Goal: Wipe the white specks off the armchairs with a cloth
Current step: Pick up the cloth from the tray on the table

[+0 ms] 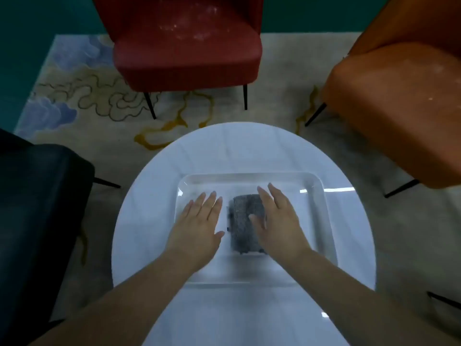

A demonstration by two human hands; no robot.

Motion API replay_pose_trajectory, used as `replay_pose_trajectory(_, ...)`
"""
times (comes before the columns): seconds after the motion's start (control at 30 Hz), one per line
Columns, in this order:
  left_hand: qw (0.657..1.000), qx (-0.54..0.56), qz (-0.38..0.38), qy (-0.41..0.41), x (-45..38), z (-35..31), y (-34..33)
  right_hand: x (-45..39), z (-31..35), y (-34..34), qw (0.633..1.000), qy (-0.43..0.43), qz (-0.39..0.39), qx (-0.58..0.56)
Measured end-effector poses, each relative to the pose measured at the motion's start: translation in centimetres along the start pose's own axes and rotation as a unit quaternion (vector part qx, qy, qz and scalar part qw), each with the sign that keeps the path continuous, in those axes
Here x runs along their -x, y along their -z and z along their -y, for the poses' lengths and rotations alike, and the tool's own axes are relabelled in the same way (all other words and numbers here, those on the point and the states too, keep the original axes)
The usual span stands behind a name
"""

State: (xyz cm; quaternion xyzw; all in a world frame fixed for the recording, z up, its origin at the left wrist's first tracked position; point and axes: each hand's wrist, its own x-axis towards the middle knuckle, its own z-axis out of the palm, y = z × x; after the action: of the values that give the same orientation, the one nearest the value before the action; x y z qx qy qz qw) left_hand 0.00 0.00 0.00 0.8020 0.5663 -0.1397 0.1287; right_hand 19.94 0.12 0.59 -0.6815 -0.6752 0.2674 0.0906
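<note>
Step in hand: picking up the cloth point(244, 224), by my reading, since no wiping has begun and white specks show on the red armchair point(187, 43) and the orange armchair point(399, 103)
How to do it well: gather the folded cloth from its edges so it lifts in one piece, clear the tray point(316, 193) wall without dragging, and keep a flat face ready for the seat
Cloth: dark grey, folded, lying flat inside the clear tray on the round white table point(149, 221)
Left hand point(199, 221): released, fingers straight, over the tray just left of the cloth, apart from it
Right hand point(277, 221): released, fingers extended, over the cloth's right edge with the thumb on or just above it; contact is unclear
Black armchair point(37, 208): at the left, no specks discernible
</note>
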Motion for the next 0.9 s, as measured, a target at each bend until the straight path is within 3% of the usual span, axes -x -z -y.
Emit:
replay_pose_trajectory(0.23,0.999,0.033,-0.032,0.001,-0.8,0.3,-4.6,-0.3,1.1,-5.6,0.997,-0.024,-0.036,-0.062)
replay_pose_trajectory(0.53,0.998,0.046,-0.041,-0.009,-1.8,1.0,-5.3,-0.9,0.5,-7.3,0.994,-0.035,-0.106,-0.003)
replay_pose_trajectory(0.63,0.998,0.059,-0.024,-0.012,-2.1,1.1,-4.9,-1.1,0.5,-6.7,0.996,-0.031,-0.073,-0.032)
replay_pose_trajectory(0.77,0.997,0.071,-0.003,0.009,-1.7,0.9,-3.9,-2.2,-0.1,-5.1,0.976,-0.100,-0.005,-0.193)
replay_pose_trajectory(0.9,0.999,0.049,-0.009,0.006,0.0,1.3,-2.1,-2.4,-0.4,-2.9,0.985,-0.087,0.027,-0.144)
